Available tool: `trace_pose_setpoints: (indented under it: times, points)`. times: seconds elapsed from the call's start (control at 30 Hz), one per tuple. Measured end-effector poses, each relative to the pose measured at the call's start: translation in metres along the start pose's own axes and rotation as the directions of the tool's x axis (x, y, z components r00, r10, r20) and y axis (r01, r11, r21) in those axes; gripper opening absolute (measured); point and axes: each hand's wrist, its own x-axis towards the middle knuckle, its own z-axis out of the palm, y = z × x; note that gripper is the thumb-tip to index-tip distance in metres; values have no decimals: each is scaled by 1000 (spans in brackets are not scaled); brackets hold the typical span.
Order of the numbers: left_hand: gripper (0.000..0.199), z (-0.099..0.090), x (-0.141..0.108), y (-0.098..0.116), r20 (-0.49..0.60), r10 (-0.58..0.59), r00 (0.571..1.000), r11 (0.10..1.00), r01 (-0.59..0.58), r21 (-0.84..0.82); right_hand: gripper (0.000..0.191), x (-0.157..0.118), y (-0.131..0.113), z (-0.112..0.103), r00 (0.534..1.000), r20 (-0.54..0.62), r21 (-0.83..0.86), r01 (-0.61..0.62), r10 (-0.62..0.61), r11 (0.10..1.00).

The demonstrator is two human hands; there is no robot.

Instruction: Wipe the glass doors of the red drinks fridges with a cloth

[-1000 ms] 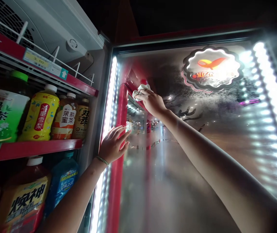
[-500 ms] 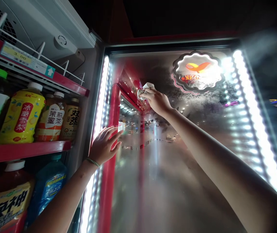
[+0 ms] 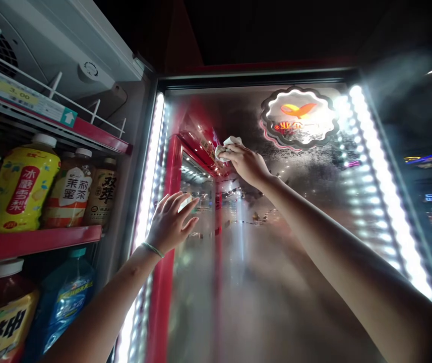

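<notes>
A tall glass door, fogged over much of its surface, fills the middle of the view. Against its upper part, left of the round lit logo, my right hand presses a crumpled white cloth with closed fingers. The glass round the cloth looks clearer and reflects red shelving. My left hand holds nothing; its fingers are spread at the door's left edge, by the lit strip. A thin green band circles my left wrist.
Fridge shelves at the left hold several bottles, among them a yellow one and a blue one. A red shelf edge runs beneath the upper row. Bright light strips border the door.
The shelves, door and logo have shifted slightly left in view. My left hand sits a little further right against the door edge. My right hand still holds the cloth at the glass, slightly right.
</notes>
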Motion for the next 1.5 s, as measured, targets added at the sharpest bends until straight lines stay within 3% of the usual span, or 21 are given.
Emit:
trace_pose_setpoints:
  times: [0.2, 0.3, 0.47, 0.6, 0.73, 0.87, 1.0, 1.07, 1.13, 1.27, 1.43, 1.5]
  points:
    - [49, 18, 35, 24, -38, -6, 999, 998, 4, -69, 47, -8, 10, -5, 1000, 9, -10, 24, -24, 1000]
    - [47, 25, 51, 37, -54, -4, 999, 996, -1, -88, 48, -13, 15, -9, 999, -27, -20, -29, 28, 999]
    - [47, 33, 66, 54, -74, 23, 997, 996, -29, -86, 47, -17, 27, -15, 999, -23, -15, -23, 22, 1000]
    - [48, 39, 70, 61, -88, 3, 996, 997, -9, -70, 46, -20, 38, -19, 989, -89, -33, -121, 117, 992]
    - [49, 44, 70, 63, -96, 6, 995, 998, -12, -63, 48, -28, 47, -23, 998, -45, -39, -54, 52, 998]
    - [48, 46, 69, 61, -118, 26, 993, 998, -33, -54, 48, -38, 57, -25, 988, -112, -57, -110, 103, 992]
    - [48, 45, 67, 61, -122, 28, 992, 998, -35, -57, 46, -46, 68, -31, 995, -73, -57, -65, 61, 996]
    - [49, 45, 67, 61, -109, 26, 994, 998, -33, -61, 46, -47, 72, -35, 986, -117, -70, -129, 120, 989]
    - [50, 45, 67, 61, -98, 26, 995, 997, -32, -65, 46, -48, 73, -37, 977, -145, -79, -172, 159, 982]
    - [48, 46, 67, 61, -103, 21, 994, 997, -29, -72, 46, -54, 68, -34, 997, -45, -51, -72, 70, 996]
    - [48, 46, 67, 62, -100, 10, 995, 996, -18, -89, 49, -58, 63, -29, 973, -123, -72, -206, 196, 976]
    - [48, 47, 67, 63, -99, 4, 995, 995, -14, -96, 48, -59, 61, -29, 988, -71, -58, -144, 140, 988]
